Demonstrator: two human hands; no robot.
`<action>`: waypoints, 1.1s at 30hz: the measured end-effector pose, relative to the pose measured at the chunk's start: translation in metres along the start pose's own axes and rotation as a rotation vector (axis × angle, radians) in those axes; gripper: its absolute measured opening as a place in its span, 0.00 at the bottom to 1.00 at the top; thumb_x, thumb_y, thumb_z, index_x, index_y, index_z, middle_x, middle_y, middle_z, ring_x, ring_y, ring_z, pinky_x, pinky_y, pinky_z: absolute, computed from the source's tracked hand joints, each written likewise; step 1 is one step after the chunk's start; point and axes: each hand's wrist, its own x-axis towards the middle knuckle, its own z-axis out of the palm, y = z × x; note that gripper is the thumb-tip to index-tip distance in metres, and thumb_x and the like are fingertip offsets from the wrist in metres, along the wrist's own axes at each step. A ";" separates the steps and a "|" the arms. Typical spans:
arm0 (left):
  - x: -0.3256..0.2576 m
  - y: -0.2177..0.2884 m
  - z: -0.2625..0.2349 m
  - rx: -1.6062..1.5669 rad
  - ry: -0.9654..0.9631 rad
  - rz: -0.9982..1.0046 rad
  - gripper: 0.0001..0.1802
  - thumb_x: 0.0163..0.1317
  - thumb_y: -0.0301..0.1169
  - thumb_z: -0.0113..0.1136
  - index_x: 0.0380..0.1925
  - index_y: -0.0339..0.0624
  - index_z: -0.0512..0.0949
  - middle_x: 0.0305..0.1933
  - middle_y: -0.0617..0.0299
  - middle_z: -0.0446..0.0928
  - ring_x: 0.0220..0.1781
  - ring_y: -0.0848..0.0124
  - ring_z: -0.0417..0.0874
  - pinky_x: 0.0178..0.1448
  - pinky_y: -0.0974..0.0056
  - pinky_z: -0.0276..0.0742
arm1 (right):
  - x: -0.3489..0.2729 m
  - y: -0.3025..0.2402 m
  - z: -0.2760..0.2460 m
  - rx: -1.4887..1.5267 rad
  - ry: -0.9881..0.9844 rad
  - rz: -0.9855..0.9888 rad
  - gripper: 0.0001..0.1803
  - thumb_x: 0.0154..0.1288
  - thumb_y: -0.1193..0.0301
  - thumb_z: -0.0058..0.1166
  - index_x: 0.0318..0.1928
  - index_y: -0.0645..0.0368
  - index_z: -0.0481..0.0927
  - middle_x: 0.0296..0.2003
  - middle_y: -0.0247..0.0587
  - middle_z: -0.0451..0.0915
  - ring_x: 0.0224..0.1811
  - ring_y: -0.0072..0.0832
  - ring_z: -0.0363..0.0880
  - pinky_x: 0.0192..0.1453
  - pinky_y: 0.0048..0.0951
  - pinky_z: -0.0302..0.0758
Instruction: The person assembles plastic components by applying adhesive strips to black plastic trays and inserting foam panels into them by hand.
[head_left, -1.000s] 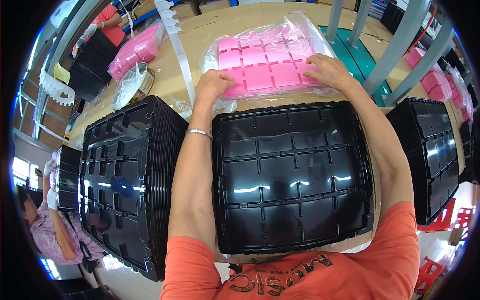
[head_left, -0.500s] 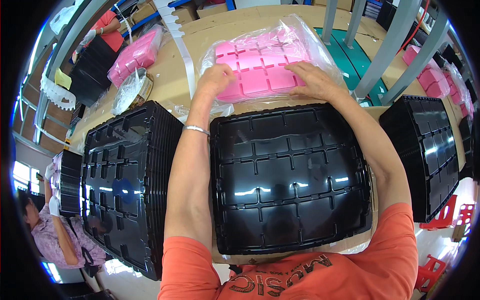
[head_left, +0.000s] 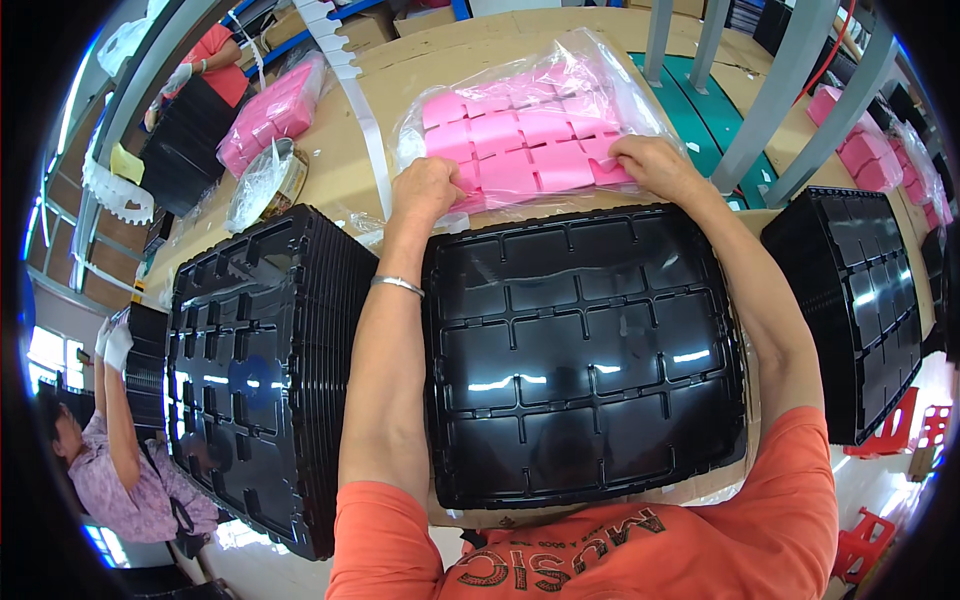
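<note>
A pink sheet (head_left: 540, 165) with rows of cross-shaped slits lies on a clear plastic bag (head_left: 640, 110) at the far side of the table. My left hand (head_left: 427, 187) is closed at its near left corner, fingers curled. At the near right corner, my right hand (head_left: 655, 165) pinches the sheet between thumb and fingers. The sheet's near edge bows slightly between the two hands. Below my forearms rests a black plastic tray (head_left: 580, 350) with a grid of grooves, its surface shiny.
Stacks of black trays stand at the left (head_left: 245, 370) and the right (head_left: 850, 310). A round tub (head_left: 270, 185) with plastic film sits by another pink bundle (head_left: 275, 110). Grey metal posts (head_left: 815, 90) rise at the far right. Co-workers in white gloves (head_left: 118, 348) are at the left.
My hands have moved apart and closed on the pink sheet's near corners, the right hand going rightward. The sheet has shifted slightly and its near edge lies differently. At the left, a co-worker's gloved hands have risen.
</note>
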 end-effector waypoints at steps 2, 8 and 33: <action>-0.001 0.004 -0.005 -0.044 0.042 -0.039 0.11 0.46 0.36 0.73 0.29 0.45 0.84 0.29 0.57 0.83 0.35 0.59 0.83 0.41 0.57 0.76 | -0.001 -0.004 -0.009 0.170 0.117 0.129 0.11 0.58 0.76 0.55 0.43 0.61 0.80 0.35 0.43 0.82 0.41 0.38 0.82 0.48 0.37 0.77; 0.012 -0.003 -0.023 -0.252 -0.053 -0.039 0.11 0.49 0.36 0.72 0.28 0.42 0.84 0.27 0.56 0.82 0.31 0.66 0.81 0.40 0.61 0.75 | 0.004 -0.003 -0.034 0.244 0.100 0.178 0.06 0.59 0.75 0.57 0.38 0.61 0.81 0.35 0.42 0.83 0.38 0.34 0.81 0.45 0.31 0.76; -0.132 0.050 -0.044 -0.005 0.697 0.177 0.03 0.51 0.23 0.61 0.27 0.42 0.79 0.28 0.55 0.79 0.34 0.55 0.79 0.40 0.53 0.71 | -0.083 -0.095 -0.063 0.038 0.465 0.072 0.06 0.64 0.77 0.54 0.41 0.60 0.78 0.36 0.46 0.81 0.41 0.44 0.80 0.45 0.39 0.76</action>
